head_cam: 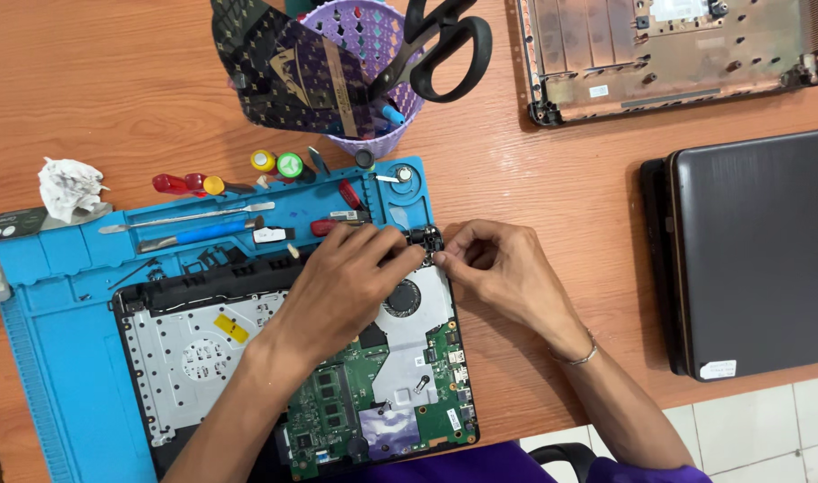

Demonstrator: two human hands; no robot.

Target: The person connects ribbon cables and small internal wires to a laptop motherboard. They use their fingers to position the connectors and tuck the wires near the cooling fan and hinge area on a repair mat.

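Two hands at the top right corner of an opened laptop (302, 376) on a blue mat (60, 295): left hand (346, 282) and right hand (498, 268), fingertips pinched, apparently on the black hinge (427, 240). Green board, round fan, grey metal plate exposed. Behind, on the table (114, 89), a purple basket (373, 54) holding black scissors (440, 45) and a dark patterned sheet (284, 72).

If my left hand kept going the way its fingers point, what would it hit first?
The left hand points up and right at the laptop's corner hinge, which its fingertips seem to touch already, meeting the right hand. Beyond lies bare wooden table.
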